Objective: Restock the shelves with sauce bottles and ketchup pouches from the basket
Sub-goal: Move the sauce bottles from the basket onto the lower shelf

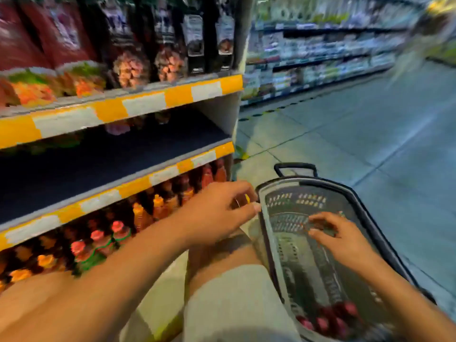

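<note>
Basket [318,233] (grey) lies under spread right fingers [320,219]; left fingers [243,193] loosely curled beside its rim.

Labels on the shelf pouches [66,33] and bottles [195,38] are too blurred to read.

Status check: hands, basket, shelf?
Left hand at basket rim; right hand inside, nothing held. Red caps remain at near end. Middle shelf bare.
</note>
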A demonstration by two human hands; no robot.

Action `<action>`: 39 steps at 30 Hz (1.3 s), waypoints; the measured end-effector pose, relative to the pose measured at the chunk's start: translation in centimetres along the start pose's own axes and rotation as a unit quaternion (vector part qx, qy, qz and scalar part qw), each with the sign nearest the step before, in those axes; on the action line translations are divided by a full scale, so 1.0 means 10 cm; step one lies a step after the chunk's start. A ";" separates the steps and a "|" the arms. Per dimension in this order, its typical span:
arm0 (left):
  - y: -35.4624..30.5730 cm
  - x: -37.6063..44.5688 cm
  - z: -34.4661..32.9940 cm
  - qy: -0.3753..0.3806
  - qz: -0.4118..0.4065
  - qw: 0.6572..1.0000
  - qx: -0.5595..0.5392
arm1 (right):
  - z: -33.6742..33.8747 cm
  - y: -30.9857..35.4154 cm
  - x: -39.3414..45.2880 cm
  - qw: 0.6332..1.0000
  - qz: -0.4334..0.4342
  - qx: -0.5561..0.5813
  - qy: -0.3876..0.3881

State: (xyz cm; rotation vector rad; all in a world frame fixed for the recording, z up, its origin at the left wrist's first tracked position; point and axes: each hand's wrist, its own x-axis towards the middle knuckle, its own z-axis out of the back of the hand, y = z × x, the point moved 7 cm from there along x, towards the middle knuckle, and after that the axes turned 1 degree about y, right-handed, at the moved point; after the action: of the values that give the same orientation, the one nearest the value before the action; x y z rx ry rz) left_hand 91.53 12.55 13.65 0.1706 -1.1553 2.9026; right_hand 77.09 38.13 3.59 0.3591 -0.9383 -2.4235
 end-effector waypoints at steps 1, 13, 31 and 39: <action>-0.12 0.12 -0.30 0.037 -0.018 0.999 0.012 | 0.03 -0.31 -0.10 1.000 -0.024 -0.011 0.002; -0.35 0.75 -2.93 0.334 0.020 0.941 0.051 | -0.18 -2.13 -0.81 0.949 -0.206 -0.159 0.179; 0.41 0.48 -4.33 0.603 0.080 0.746 0.270 | -1.36 -2.53 -0.54 0.830 -0.173 -0.268 0.458; 0.58 0.40 -4.64 0.661 0.087 0.683 0.298 | -1.45 -2.58 -0.49 0.798 -0.180 -0.254 0.515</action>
State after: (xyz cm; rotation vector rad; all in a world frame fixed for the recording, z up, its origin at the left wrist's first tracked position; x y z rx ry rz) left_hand 82.72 40.05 -23.39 -1.7397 0.0673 2.2392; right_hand 77.78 49.09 -24.32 1.5293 0.2900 -2.1144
